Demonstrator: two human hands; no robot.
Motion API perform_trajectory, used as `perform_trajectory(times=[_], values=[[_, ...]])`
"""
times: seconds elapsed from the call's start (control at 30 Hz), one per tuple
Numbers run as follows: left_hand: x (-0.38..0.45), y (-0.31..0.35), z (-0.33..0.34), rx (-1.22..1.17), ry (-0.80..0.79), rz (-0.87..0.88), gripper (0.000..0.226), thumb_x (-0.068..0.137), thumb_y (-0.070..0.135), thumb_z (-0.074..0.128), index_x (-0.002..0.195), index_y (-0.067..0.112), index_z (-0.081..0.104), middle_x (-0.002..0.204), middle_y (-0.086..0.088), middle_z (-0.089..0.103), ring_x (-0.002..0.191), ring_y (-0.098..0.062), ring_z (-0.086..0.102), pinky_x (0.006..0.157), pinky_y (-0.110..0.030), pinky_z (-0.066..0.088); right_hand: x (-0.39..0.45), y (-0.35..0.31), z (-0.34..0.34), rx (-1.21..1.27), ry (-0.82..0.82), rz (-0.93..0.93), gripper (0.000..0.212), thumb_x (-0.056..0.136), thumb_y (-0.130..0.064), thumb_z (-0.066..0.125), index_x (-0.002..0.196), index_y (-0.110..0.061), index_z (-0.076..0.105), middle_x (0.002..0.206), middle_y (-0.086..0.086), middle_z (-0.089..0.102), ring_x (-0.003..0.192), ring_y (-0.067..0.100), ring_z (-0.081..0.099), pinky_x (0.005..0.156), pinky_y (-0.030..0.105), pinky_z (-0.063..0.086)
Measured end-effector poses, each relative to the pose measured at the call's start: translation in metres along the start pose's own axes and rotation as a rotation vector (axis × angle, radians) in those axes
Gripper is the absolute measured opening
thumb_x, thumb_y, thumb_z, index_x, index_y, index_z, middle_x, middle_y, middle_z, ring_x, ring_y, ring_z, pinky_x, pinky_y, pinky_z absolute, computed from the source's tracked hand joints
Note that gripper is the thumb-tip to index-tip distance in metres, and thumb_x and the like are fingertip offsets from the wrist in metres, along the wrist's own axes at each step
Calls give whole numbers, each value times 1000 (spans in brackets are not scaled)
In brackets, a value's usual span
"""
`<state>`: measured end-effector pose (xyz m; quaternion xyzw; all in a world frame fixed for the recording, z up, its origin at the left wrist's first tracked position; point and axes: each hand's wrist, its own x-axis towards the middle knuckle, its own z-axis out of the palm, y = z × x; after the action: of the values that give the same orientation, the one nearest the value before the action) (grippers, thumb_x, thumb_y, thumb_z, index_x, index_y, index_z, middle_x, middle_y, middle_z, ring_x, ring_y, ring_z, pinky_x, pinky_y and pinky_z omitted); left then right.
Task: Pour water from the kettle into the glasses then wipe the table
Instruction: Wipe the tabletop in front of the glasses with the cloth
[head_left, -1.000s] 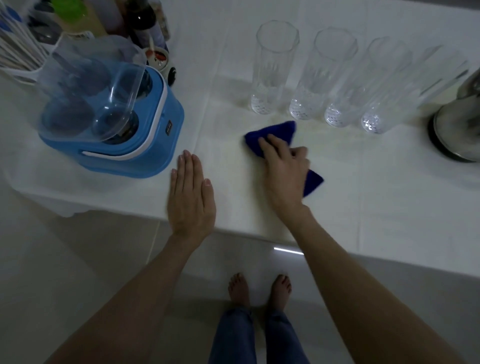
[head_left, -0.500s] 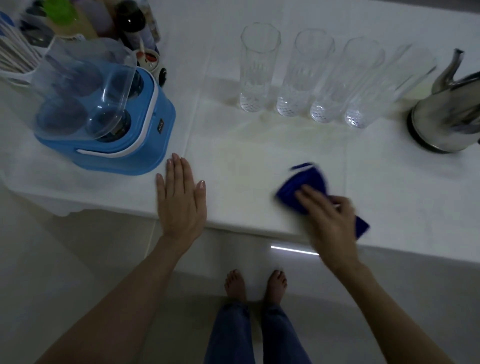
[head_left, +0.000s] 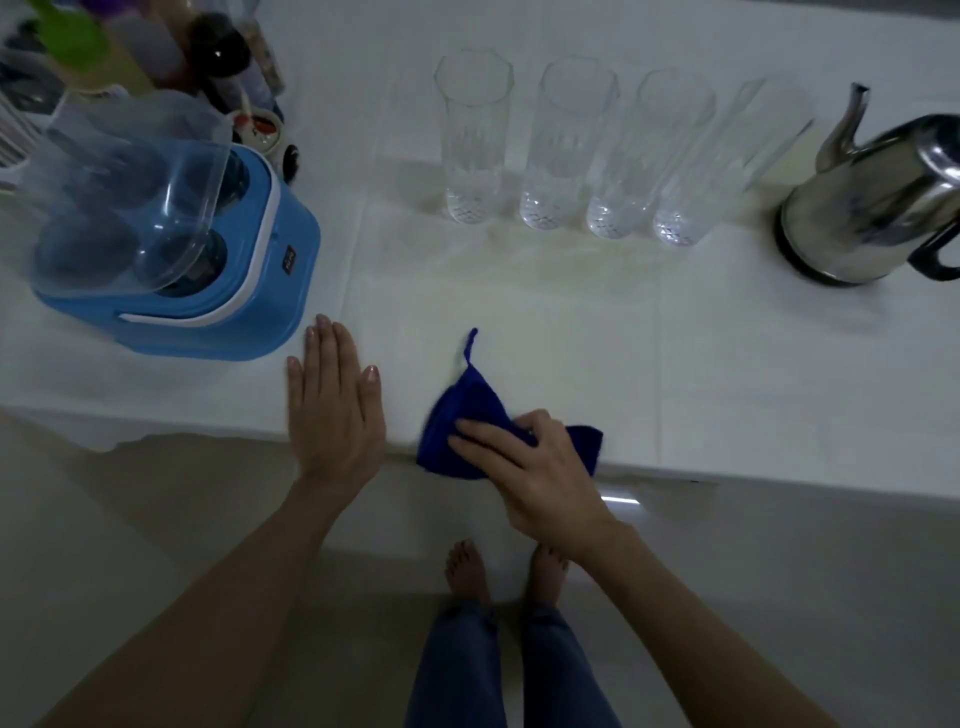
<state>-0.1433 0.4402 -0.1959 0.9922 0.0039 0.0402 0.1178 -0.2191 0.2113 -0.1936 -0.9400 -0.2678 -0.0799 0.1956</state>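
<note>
glasses (head_left: 475, 140): four; kettle (head_left: 872, 208), cloth (head_left: 467, 415): one each.

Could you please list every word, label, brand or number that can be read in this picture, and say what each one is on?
No text can be read here.
Blue appliance: a small dark badge on its front, too small and blurred to read.
Bottles and jars at the far left: labels out of focus, unreadable.
Kettle, glasses, blue cloth: no markings visible.
</note>
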Motion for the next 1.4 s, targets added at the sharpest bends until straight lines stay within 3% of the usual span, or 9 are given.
perform_trajectory(times=[0.1,0.3,0.6,0.7,0.9,0.97,1.13,1.27,1.4], values=[[0,2,0,57,-4,-6,65,103,38,7,152,-3,18,160,-19,17,149,-31,18,121,-48,12,-50,34,-32,-114,107,211,52,86,6,49,134,-10,62,143,7,58,104,36,59,86,43,43],[-1,7,0,85,-1,-20,66,103,40,9,151,-5,19,160,-22,17,148,-33,18,121,-49,13,-38,88,-57,-201,455,1162,60,81,16,59,136,-7,59,140,15,58,99,49,50,82,51,42],[4,27,0,-9,22,-124,69,101,42,2,152,-3,14,162,-17,11,151,-28,8,121,-49,4,3,10,-18,66,92,208,40,91,-7,51,127,-11,69,134,4,66,83,31,53,70,41,43],[13,52,1,-96,12,-75,71,99,43,1,153,-3,12,162,-16,7,151,-25,4,122,-44,0,-25,37,-42,8,202,288,44,89,-1,46,125,-8,70,133,8,66,94,30,54,78,40,43],[16,65,15,-29,4,-15,66,102,40,8,152,-4,16,161,-18,12,151,-28,9,122,-45,3,-47,138,-86,-217,493,1233,39,99,-5,46,136,-4,58,145,18,50,108,52,47,91,52,38],[15,65,16,-16,16,-18,65,103,39,10,152,-4,17,161,-18,13,151,-28,10,122,-45,4,-26,156,-84,-252,469,1338,37,103,-12,46,139,-5,53,149,17,45,114,51,43,92,53,37],[16,67,16,-31,18,-25,65,103,39,10,152,-3,17,161,-18,14,151,-27,9,122,-45,4,52,157,-60,-243,353,1194,46,97,-10,43,142,-11,51,151,15,43,114,48,44,86,47,37],[15,68,15,-53,18,-23,66,103,40,8,152,-3,17,162,-16,13,151,-26,9,122,-44,3,100,113,-31,-176,342,920,54,80,-3,36,126,-4,66,130,22,62,87,46,54,66,42,34],[17,65,14,-90,2,-22,67,102,41,5,153,-1,15,162,-15,11,151,-24,7,123,-42,1,97,77,-18,-73,240,600,52,74,8,53,123,-3,69,127,17,66,81,43,51,65,43,43]])
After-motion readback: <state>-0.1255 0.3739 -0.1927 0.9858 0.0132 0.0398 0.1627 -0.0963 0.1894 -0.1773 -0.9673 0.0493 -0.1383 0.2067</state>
